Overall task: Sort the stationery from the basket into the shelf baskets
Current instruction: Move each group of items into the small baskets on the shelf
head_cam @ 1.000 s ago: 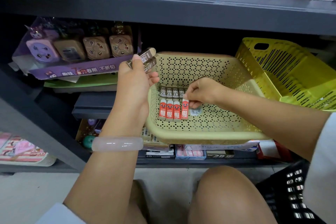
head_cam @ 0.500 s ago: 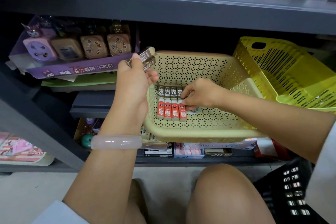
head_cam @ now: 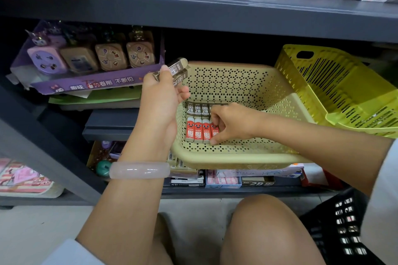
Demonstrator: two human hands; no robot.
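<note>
A beige perforated basket (head_cam: 247, 157) sits tilted on the lower shelf. In its left part lies a neat row of red-and-brown 2B erasers (head_cam: 198, 122). My left hand (head_cam: 161, 101) is raised at the basket's left rim and grips a few brown-sleeved erasers (head_cam: 177, 71) that stick out above my fingers. My right hand (head_cam: 230, 122) is inside the basket, its fingers curled onto the rightmost red eraser (head_cam: 214, 129) of the row, which it partly hides.
A yellow slotted basket (head_cam: 336, 92) leans at the right. A purple display box of sharpeners (head_cam: 86, 64) stands at the left on the shelf. A black crate (head_cam: 344, 226) is at the lower right by my knee (head_cam: 269, 232). Boxes fill the upper shelf (head_cam: 215, 8).
My right hand slid forward along the end of the eraser row, toward the basket's near rim. My left hand stayed raised with its erasers.
</note>
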